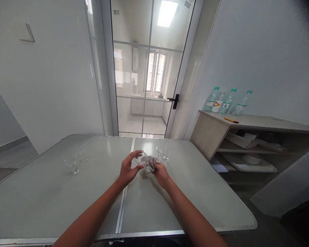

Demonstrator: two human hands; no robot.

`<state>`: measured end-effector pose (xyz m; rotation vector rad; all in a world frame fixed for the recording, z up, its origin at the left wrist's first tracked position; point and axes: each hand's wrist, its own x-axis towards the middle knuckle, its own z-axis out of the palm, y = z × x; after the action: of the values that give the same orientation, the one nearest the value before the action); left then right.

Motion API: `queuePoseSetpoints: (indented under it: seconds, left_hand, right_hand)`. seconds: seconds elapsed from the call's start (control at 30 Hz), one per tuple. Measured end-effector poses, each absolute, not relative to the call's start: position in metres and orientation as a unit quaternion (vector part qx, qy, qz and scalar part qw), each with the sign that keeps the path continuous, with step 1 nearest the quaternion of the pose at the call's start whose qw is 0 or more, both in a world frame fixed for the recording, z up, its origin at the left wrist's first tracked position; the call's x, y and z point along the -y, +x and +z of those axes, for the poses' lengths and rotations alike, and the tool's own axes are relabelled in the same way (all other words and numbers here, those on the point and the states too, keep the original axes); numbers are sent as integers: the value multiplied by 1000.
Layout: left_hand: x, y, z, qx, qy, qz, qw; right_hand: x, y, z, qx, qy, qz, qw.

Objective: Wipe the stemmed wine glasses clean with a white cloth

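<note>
**Two-Handed Hold: Clear Glass and Cloth Above the Table**

Labels and markings: Clear bottles stand in a row on the wooden cabinet at right. One label is white with an orange angled mark; the remaining print is too small to read. Small stickers on the glass door (two show, near the top) are likewise illegible.

Hand pose: The left hand grasps the bowl of a clear glass, thumb on the near side and fingers curled around the far side. The right hand grips a bunched cloth against the other end of the glass; the cloth hides that end. Both forearms extend forward from the near edge and converge near the table's metal seam. The glass is above the table, between the two hands.

Materials and shapes: The table has smooth, pale grey panels with rounded corners and a metallic edge strip. The cloth is soft, creased and greyish. Two transparent stemmed glasses stand at left; two further stemmed glasses stand just beyond the right hand. The door carries a black lever handle.
</note>
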<state>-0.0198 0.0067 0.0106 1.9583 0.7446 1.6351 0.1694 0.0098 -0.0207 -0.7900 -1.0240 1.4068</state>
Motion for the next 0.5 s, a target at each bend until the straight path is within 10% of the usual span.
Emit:
queuePoseSetpoints:
  seconds: [0.5]
  left_hand:
    - [-1,-10,3,-162,852,488,101]
  right_hand:
    - [-21,172,-40,390,-343,601,607]
